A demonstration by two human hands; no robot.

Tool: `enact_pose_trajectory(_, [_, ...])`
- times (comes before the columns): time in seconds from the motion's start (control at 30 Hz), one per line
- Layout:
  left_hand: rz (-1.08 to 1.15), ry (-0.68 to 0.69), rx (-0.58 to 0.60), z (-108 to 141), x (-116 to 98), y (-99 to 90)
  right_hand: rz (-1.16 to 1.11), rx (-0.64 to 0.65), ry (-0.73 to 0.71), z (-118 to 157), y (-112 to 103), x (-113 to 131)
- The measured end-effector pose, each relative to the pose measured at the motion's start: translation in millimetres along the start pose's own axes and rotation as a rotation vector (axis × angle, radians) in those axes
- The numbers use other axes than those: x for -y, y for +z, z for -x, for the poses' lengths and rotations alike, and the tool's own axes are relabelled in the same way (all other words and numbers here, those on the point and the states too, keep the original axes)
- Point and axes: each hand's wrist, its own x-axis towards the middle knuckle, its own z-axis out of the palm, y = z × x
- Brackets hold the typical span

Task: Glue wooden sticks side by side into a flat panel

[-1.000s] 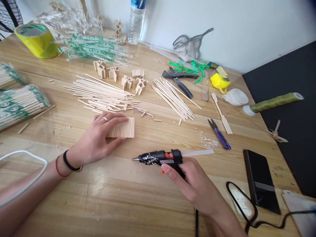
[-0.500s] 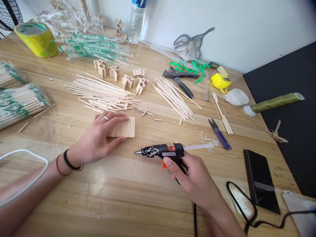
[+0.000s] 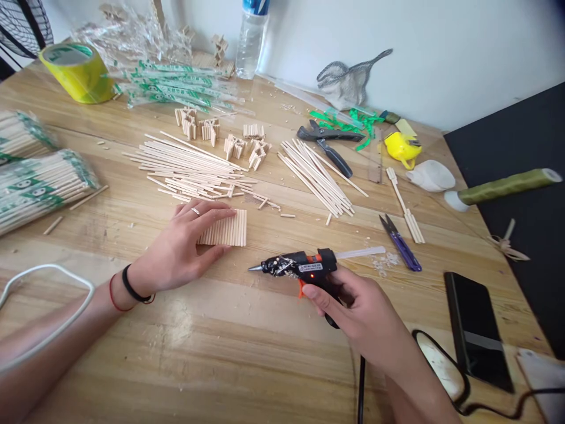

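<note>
My left hand [image 3: 188,241] rests on the table with thumb and fingers around a flat row of short wooden sticks [image 3: 232,228], gripping its long edges. The right end of the row shows beyond the fingertips; the palm side is hidden. In my right hand [image 3: 353,300] is a black glue gun [image 3: 300,265], its metal tip pointing left, just right of and below the row. A clear glue stick [image 3: 359,252] sticks out of its back end, and a small red light glows on its side.
Loose long sticks [image 3: 189,162] and small stick assemblies [image 3: 233,147] lie behind my hands. To the right are pliers [image 3: 331,141], purple snips [image 3: 401,244] and a black phone [image 3: 479,330]. Wrapped stick bundles [image 3: 44,185] and yellow tape [image 3: 82,76] sit left.
The whole view has shifted slightly, moving most things a little to the right. The glue gun has moved slightly away from the stick row, and my left hand keeps its grip.
</note>
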Motion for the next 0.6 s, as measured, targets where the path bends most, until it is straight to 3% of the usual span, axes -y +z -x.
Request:
enact_pose_trajectory(0.2, [0.019, 0.001, -0.013, 0.5, -0.3, -0.3, -0.181, -0.247, 0.161, -1.4, -0.5, -7.6])
enact_pose_trajectory(0.4, [0.03, -0.027, -0.017, 0.6, -1.7, -1.5, -0.298, -0.231, 0.087, -9.0, -9.7, -9.5])
enact_pose_trajectory(0.6, [0.036, -0.023, -0.016, 1.4, -1.0, -1.4, -0.379, -0.36, 0.054, -14.2, -14.9, -12.4])
